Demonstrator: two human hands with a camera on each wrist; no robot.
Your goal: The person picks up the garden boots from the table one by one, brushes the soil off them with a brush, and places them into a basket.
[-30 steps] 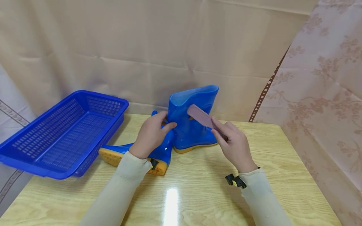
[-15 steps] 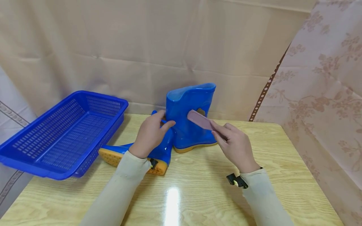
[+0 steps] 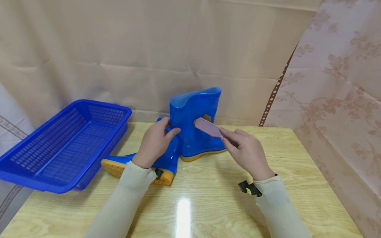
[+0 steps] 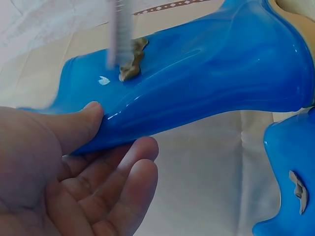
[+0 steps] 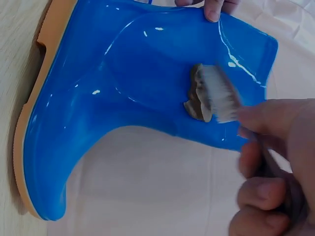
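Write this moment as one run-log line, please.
left hand: holds upright boot; right hand: grips brush, bristles at brown patch; second boot: lying on side; basket: at left

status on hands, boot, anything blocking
Right hand grips brush; left hand holds upright boot. Brown smear on it, at bristles. Second boot lies beside, apparently not blocking.

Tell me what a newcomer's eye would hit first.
Likely the blue boot standing on the table, with a brown smear on its shaft. Next, the pinkish brush in the right hand, its bristles at that smear. Then the blue basket at the head view's left, near a second boot lying on its side.
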